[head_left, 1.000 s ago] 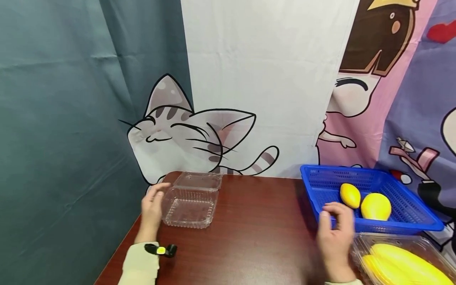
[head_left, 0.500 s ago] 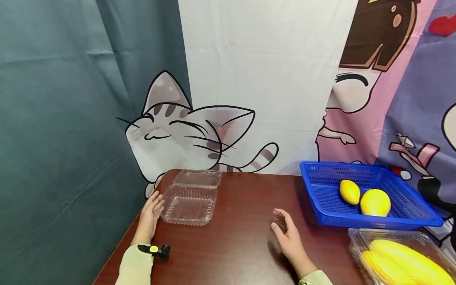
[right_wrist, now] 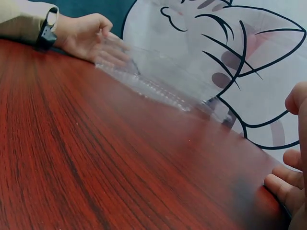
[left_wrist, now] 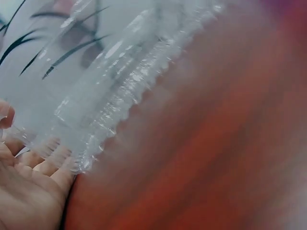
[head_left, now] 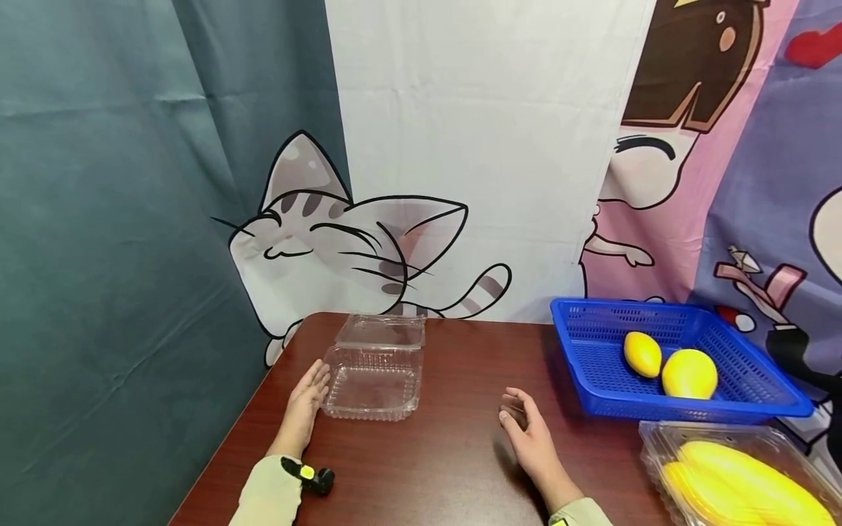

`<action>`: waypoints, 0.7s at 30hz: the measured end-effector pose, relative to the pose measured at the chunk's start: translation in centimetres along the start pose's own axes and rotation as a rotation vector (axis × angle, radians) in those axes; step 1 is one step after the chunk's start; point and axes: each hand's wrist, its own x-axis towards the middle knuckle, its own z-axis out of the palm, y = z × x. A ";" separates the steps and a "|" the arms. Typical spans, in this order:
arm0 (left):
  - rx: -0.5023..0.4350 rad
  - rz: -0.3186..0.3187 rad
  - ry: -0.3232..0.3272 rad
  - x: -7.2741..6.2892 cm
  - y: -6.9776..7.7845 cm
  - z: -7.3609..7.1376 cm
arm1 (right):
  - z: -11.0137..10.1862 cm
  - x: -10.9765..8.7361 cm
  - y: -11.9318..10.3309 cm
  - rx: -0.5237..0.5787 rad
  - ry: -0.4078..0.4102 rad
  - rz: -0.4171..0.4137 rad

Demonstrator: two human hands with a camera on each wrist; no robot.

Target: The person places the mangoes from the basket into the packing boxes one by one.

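A clear plastic clamshell box (head_left: 371,391) lies with its lid folded back on the brown table, near the far left edge. My left hand (head_left: 305,402) presses its straight fingers flat to the box's left side. In the left wrist view the fingers (left_wrist: 53,160) show through the ridged plastic wall of the box (left_wrist: 120,91). My right hand (head_left: 531,442) is over the middle of the table, apart from everything, its fingers loosely bent and holding nothing. Part of that hand (right_wrist: 290,177) shows at the right edge of the right wrist view.
A blue plastic basket (head_left: 595,403) stands at the back right, holding a yellow lemon-like fruit (head_left: 642,354) and a larger round yellow fruit (head_left: 689,374). In front of it, a closed clear box (head_left: 658,438) contains long yellow pieces (head_left: 743,482). A printed curtain (head_left: 500,161) hangs behind the table (head_left: 460,380).
My right hand has come left from beside the basket to mid-table, then stayed there. My left hand has straightened its fingers along the open box, and both have shifted right.
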 end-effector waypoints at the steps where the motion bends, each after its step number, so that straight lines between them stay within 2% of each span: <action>1: 0.008 0.003 -0.009 -0.1 -0.1 0.6 | 0.0 0.0 0.0 -0.006 -0.002 -0.001; 7: 0.037 0.019 -0.073 -0.5 -0.9 3.9 | 0.1 0.1 0.3 -0.021 0.004 -0.009; 16: 0.072 0.041 -0.129 -1.4 -1.8 7.9 | 0.0 0.0 0.1 -0.030 0.013 -0.014; 21: 0.106 0.061 -0.181 -1.7 -2.1 10.2 | 0.1 0.1 0.1 -0.031 0.042 -0.021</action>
